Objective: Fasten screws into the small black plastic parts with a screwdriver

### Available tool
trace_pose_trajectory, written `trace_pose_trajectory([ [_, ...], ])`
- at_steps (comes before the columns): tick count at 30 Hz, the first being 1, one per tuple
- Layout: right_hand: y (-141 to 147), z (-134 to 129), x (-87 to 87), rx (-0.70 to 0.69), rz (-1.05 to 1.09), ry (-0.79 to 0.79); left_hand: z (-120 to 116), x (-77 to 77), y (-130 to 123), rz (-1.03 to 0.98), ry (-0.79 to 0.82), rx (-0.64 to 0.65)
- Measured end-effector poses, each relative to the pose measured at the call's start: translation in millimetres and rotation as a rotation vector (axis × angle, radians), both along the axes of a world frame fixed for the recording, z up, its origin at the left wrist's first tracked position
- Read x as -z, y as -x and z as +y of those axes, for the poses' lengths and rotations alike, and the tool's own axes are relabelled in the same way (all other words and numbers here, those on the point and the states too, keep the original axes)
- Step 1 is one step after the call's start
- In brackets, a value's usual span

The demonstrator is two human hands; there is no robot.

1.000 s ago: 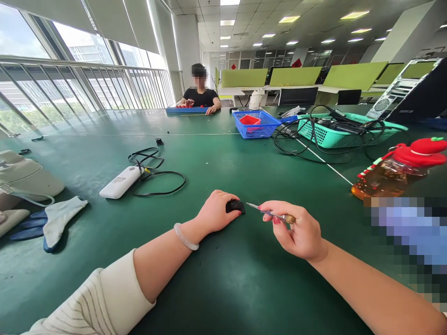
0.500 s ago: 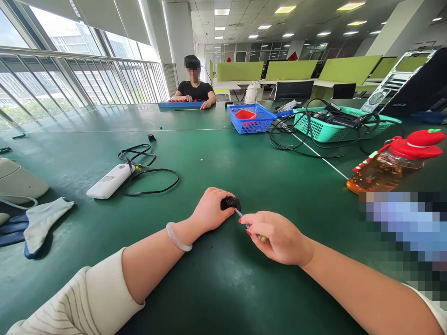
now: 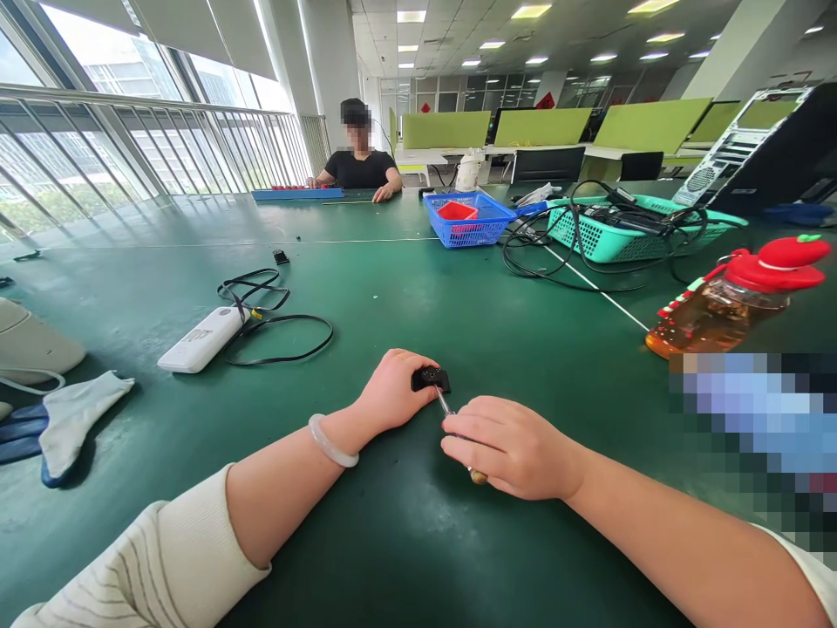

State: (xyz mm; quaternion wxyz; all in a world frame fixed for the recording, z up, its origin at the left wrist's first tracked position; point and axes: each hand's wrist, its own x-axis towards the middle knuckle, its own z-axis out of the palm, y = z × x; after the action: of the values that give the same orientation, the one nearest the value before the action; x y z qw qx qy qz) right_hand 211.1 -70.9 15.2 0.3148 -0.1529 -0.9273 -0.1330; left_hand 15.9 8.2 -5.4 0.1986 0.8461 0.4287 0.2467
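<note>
A small black part (image 3: 430,378) lies on the green table (image 3: 366,541), near the middle of the view. My left hand (image 3: 396,389) grips it from the left, fingers over the far side and thumb on the near side. In my right hand (image 3: 506,447) is a screwdriver (image 3: 445,402) with a metal shaft; its tip meets the near side of the black part. The rounded handle end shows below my right fingers, while the rest of the handle is hidden by them.
Left: white power bank (image 3: 204,339) with black cable, glove (image 3: 82,419). Back: blue basket (image 3: 472,231) holding a red tray, teal basket (image 3: 602,242) with cables. Right: red-lidded bottle (image 3: 725,305). A person (image 3: 361,167) sits across the table by a blue tray (image 3: 297,194).
The screwdriver has tilted more upright in my right hand, whose fingers have shifted around it. Across the table, the blue tray has slid to the left.
</note>
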Motion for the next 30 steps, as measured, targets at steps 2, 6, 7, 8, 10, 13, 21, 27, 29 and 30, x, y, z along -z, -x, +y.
trace_pose_trajectory([
  [2,-2,0,0.2,0.005,0.02,-0.006,0,0.5,0,0.004,-0.008,0.013],
  [6,-2,1,0.7,0.011,0.037,-0.016,0,0.9,1,0.02,-0.023,0.028],
  [7,-2,1,1.0,0.009,0.046,-0.018,0,0.6,1,0.026,-0.017,0.023],
  [8,-2,1,1.3,0.007,0.055,-0.018,0,0.2,1,0.031,-0.008,0.015],
  [10,-2,1,2.1,0.008,0.074,-0.015,-1,-0.9,1,0.034,0.011,-0.003],
  [13,-3,2,3.2,0.031,0.111,0.008,-2,-2.8,0,0.025,0.033,-0.02],
  [21,-10,9,6.8,0.148,0.518,0.351,-2,-5.7,0,0.021,0.084,-0.028],
  [27,-13,23,14.3,0.22,1.05,0.815,-4,-9.1,0,0.032,0.1,-0.026],
  [29,-15,30,17.4,0.221,1.215,0.94,-4,-9.6,0,0.033,0.101,-0.025],
  [30,-16,34,18.9,0.215,1.286,1.0,-4,-9.6,0,0.034,0.103,-0.025],
])
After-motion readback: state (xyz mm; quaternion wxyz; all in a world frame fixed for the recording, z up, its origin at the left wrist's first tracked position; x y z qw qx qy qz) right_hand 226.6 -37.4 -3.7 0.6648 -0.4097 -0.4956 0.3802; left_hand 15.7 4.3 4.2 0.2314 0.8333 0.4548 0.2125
